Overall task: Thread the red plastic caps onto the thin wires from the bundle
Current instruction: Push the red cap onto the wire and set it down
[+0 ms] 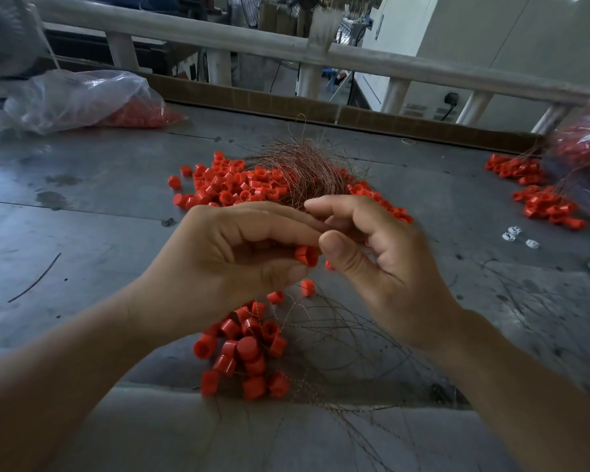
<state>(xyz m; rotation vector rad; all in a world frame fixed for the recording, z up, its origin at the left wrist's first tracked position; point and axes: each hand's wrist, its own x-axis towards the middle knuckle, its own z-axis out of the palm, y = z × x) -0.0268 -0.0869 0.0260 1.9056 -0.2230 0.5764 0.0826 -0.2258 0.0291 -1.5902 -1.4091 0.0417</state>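
Grey counter [82, 233], loose caps [229, 185] and wire bundle [304, 168] at centre. Left hand [225, 257] fingers pinch cap [306, 256] by sidewall; right hand [389, 264] fingers curled at its mouth, wire grip unclear to us. We judge cap light, rigid, slick; wire springy, best pinched near tip.

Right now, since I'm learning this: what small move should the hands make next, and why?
Probably ease the right hand toward the small red plastic cap that the left hand pinches, feeding the thin wire in. Its pinched fingertips sit right beside the cap; the wire itself is too fine to see.
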